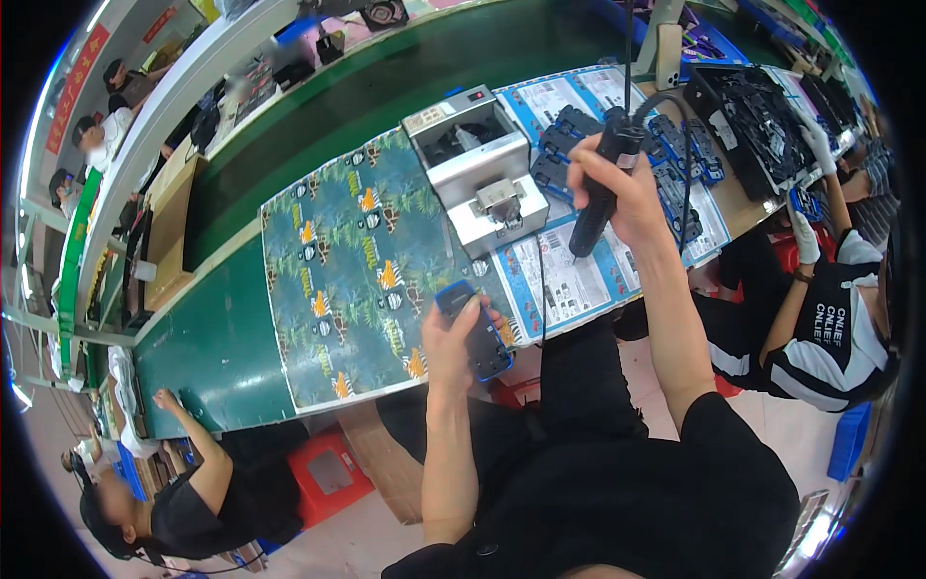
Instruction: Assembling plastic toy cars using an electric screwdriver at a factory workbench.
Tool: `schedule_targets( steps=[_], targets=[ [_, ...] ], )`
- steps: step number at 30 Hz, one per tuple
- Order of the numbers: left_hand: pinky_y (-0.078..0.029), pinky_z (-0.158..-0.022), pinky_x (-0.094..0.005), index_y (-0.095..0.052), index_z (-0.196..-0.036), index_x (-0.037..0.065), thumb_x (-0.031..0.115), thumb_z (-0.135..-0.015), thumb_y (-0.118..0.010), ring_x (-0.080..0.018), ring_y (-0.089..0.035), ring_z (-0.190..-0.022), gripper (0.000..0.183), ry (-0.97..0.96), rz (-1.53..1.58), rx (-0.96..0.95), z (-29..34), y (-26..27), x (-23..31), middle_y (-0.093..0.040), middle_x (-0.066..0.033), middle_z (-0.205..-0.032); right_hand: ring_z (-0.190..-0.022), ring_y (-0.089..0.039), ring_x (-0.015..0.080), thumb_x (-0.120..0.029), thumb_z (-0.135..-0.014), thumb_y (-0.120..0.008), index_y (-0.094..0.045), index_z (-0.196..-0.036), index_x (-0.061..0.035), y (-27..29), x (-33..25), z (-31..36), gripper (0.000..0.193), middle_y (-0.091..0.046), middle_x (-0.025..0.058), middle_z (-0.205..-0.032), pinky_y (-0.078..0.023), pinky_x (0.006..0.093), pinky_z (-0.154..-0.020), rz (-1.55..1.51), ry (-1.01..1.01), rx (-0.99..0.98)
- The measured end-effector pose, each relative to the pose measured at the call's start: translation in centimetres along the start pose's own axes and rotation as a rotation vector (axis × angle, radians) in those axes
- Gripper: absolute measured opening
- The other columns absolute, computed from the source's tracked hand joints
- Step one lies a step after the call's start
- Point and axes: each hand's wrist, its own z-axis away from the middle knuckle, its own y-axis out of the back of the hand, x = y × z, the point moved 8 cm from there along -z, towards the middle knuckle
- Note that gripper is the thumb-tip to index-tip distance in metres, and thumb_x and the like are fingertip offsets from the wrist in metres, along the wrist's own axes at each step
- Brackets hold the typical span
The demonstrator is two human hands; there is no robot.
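My left hand [447, 340] grips a flat black and blue plastic housing [489, 354] at the front edge of the bench, thumb lying across its upper end. Held upright but slanting in my right hand [627, 188] is a black electric screwdriver [592, 220], fingers wrapped round its body. Its tip points down over the printed sheets [569, 280], and a cable runs up from its top. Between and beyond my hands stands a silver box-shaped machine [482, 179], probably a screw feeder. Several similar blue and black housings [559, 145] lie behind and right of the screwdriver.
A patterned mat [338, 280] covers the bench's left part. At the right sits a black bin [743, 125] heaped with dark parts. A co-worker in white gloves [805, 236] handles a blue piece there. Another person [183, 492] sits at left, near a red stool [331, 480].
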Motion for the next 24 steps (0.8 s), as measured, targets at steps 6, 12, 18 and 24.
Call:
schedule_targets(
  steps=[6, 12, 18, 24],
  targets=[
    [-0.060, -0.064, -0.0318, -0.061, -0.110, -0.001, 0.008, -0.089, -0.070, -0.0179, -0.070, -0.078, 0.025, 0.025, -0.057, -0.003, 0.0, -0.2, 0.0, -0.070, -0.0135, -0.101, -0.058, -0.049, 0.0129, -0.032, -0.098, -0.057, -0.050, -0.098, -0.0080, -7.3, -7.6, 3.5, 0.025, -0.053, 0.0052, -0.078, -0.044, 0.0291, -0.057, -0.480, 0.445, -0.194],
    [-0.060, -0.063, -0.0306, -0.063, -0.108, -0.003, 0.008, -0.089, -0.071, -0.0164, -0.069, -0.073, 0.024, 0.002, -0.069, -0.018, 0.0, -0.6, -0.1, -0.070, -0.0107, -0.090, -0.059, -0.054, 0.0168, -0.024, -0.092, -0.067, -0.049, -0.097, -0.0069, -12.0, -4.4, 5.0, 0.025, -0.056, 0.0092, -0.080, -0.048, 0.0303, -0.056, -0.385, 0.408, -0.200],
    [-0.059, -0.065, -0.0297, -0.063, -0.108, -0.002, 0.007, -0.088, -0.071, -0.0143, -0.068, -0.073, 0.024, -0.034, -0.080, -0.026, -0.3, -1.0, 0.3, -0.069, -0.0093, -0.089, -0.064, -0.057, 0.0179, -0.013, -0.086, -0.073, -0.049, -0.096, -0.0062, -12.8, -2.3, 5.4, 0.027, -0.058, 0.0117, -0.081, -0.051, 0.0313, -0.060, -0.215, 0.423, -0.129],
    [-0.053, -0.072, -0.0267, -0.065, -0.105, -0.002, 0.005, -0.085, -0.071, -0.0107, -0.065, -0.080, 0.022, -0.177, -0.223, 0.020, 0.2, -0.4, 1.2, -0.069, -0.0053, -0.092, -0.062, -0.059, 0.0170, -0.004, -0.074, -0.080, -0.053, -0.085, -0.0045, -15.7, -4.1, 5.5, 0.030, -0.061, 0.0101, -0.073, -0.049, 0.0286, -0.057, -0.102, 0.500, -0.372]
  ],
)
